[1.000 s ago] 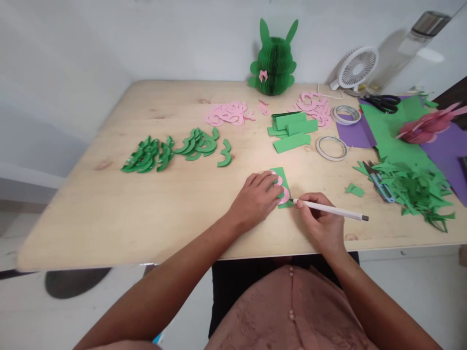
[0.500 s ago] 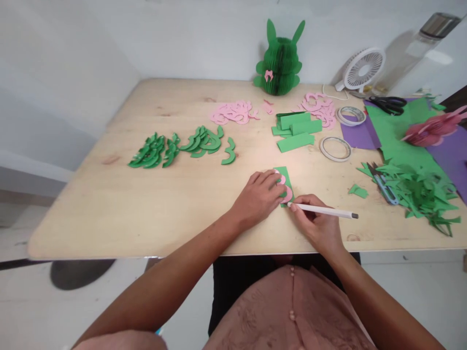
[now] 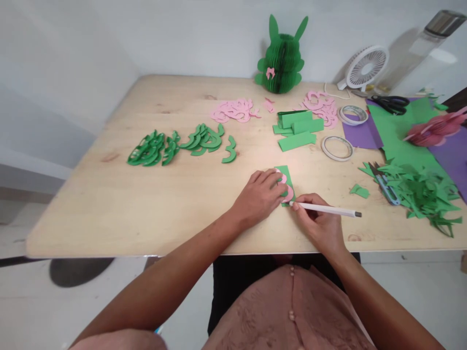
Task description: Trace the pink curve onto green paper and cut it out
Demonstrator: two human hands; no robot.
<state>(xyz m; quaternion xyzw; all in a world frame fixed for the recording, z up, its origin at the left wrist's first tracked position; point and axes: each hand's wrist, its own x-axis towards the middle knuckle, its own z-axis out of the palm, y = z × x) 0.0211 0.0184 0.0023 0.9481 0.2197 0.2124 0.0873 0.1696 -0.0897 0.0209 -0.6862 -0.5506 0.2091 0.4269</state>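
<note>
Pink cut-out [image 3: 288,194]: lies on green paper strip [image 3: 285,171], near front edge of surface [image 3: 182,204]. Pinned from left by left hand [image 3: 259,197], fingers stretched flat over it, not gripping. Just right, at its near edge, tip of white pencil [image 3: 328,209], clamped in right hand [image 3: 319,226] fingers, shaft pointing right.
</note>
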